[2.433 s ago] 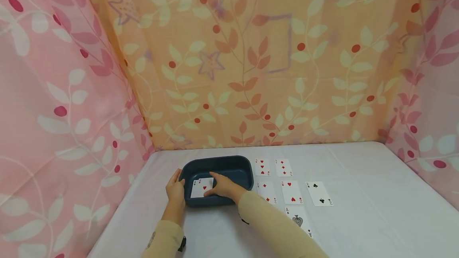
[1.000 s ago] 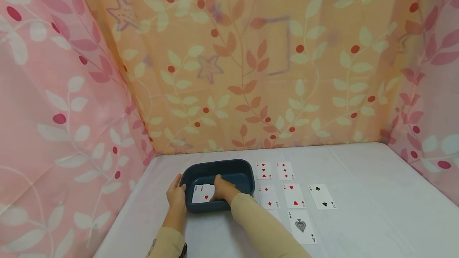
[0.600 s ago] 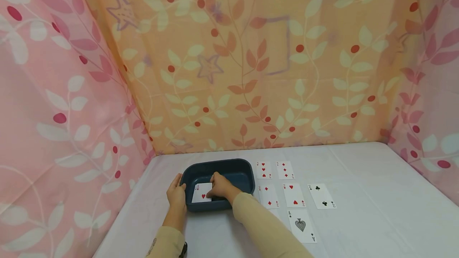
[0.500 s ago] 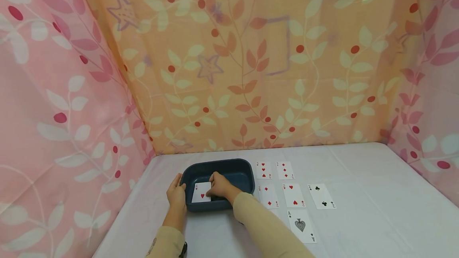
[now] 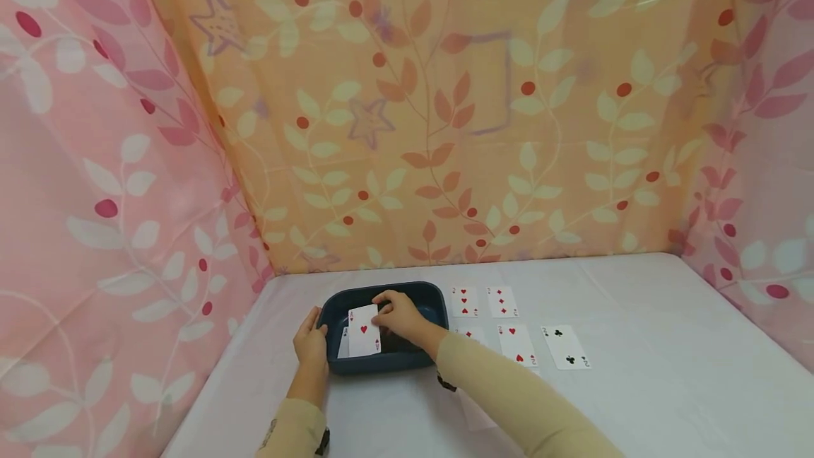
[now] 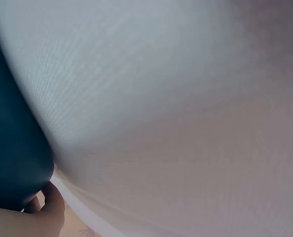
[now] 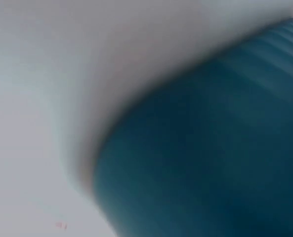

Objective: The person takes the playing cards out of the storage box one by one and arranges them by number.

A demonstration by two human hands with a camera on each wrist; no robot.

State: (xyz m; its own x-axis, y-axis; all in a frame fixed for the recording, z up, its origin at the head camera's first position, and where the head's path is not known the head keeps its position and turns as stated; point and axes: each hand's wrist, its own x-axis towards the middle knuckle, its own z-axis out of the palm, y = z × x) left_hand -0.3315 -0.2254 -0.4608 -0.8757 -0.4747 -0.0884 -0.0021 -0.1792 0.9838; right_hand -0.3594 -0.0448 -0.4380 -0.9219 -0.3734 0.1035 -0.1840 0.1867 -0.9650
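In the head view a dark blue plastic bin (image 5: 381, 366) stands on the white-covered table. My left hand (image 5: 310, 343) grips its left rim, thumb over the edge; the left wrist view catches fingers (image 6: 50, 210) of that hand bent against the bin (image 6: 13, 138). Over the bin, my right hand (image 5: 402, 318) pinches an ace of hearts (image 5: 364, 338) by its right edge, its face showing. Beneath it, another ace with a black suit (image 5: 344, 346) partly shows in the bin. The right wrist view has the bin's outer wall (image 7: 200, 148) but no fingers.
Right of the bin lie face-up cards: three of hearts (image 5: 465, 302), three of diamonds (image 5: 503, 302), two of diamonds (image 5: 469, 333) partly covered, two of hearts (image 5: 516, 345), two of clubs (image 5: 565, 347). My right sleeve (image 5: 509, 394) crosses a pale card (image 5: 474, 412). Patterned curtains (image 5: 394, 126) surround the table.
The ace of hearts has come up off the other card, and my right hand has risen with it. My right forearm now covers the ace of spades. My left hand stays on the rim.
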